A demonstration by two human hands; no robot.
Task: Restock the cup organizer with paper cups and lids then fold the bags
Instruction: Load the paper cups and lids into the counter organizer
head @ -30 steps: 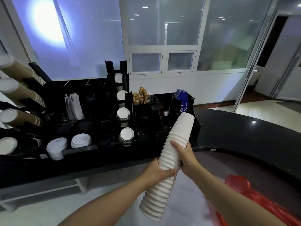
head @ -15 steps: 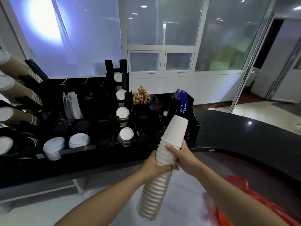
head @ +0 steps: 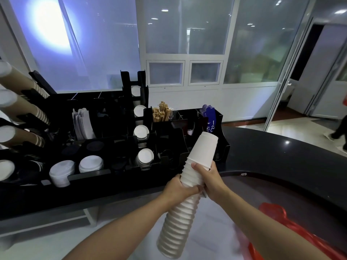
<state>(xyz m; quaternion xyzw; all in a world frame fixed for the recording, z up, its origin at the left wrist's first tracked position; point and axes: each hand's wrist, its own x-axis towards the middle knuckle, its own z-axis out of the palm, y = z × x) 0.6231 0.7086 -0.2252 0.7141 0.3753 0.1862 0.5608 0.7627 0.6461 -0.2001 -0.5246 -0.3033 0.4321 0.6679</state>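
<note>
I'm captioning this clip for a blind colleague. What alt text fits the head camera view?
Two bare hands, left hand and right hand, grip a long tilted stack of white paper cups in front of a black cup organizer holding white lids and wooden stirrers. A red bag lies at lower right.

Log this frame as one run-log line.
phase: restocking cups | left hand: grips white cup stack mid-length | right hand: grips it just above | stack: tilted, in front of black organizer
</note>
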